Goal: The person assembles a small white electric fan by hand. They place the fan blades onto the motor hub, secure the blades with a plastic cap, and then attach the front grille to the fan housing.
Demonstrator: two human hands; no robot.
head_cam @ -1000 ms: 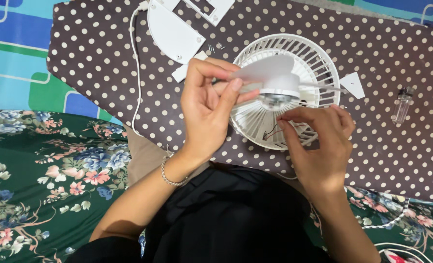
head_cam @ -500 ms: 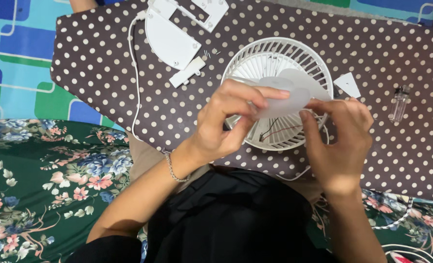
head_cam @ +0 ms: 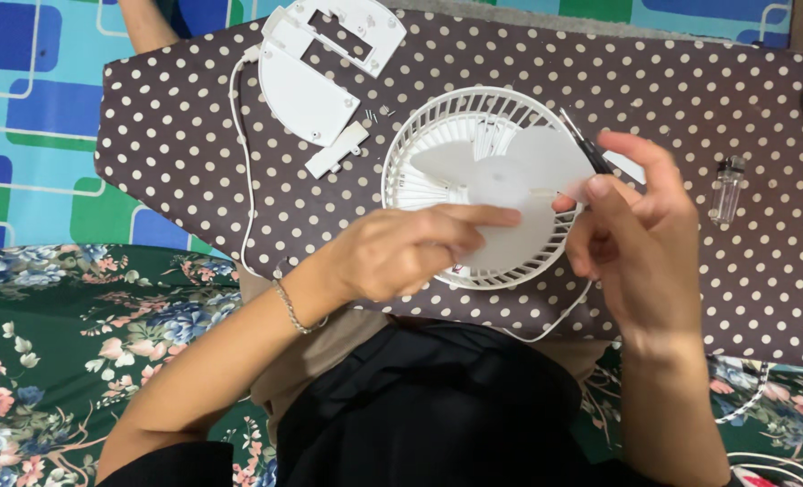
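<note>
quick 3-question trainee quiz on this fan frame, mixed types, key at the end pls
1. True or false: the fan blade sits over the round white grille.
2. Which hand holds the thin dark tool? A) left hand B) right hand C) neither
3. What kind of cloth lies under the parts?

Key
1. True: the pale blade is over the grille, with the left hand's forefinger laid across it.
2. B: the tool is pinched at the right hand's fingertips, pointing up and away.
3. Brown cloth with white dots; the white half-round base plate and the small clear lighter also lie on it.
</note>
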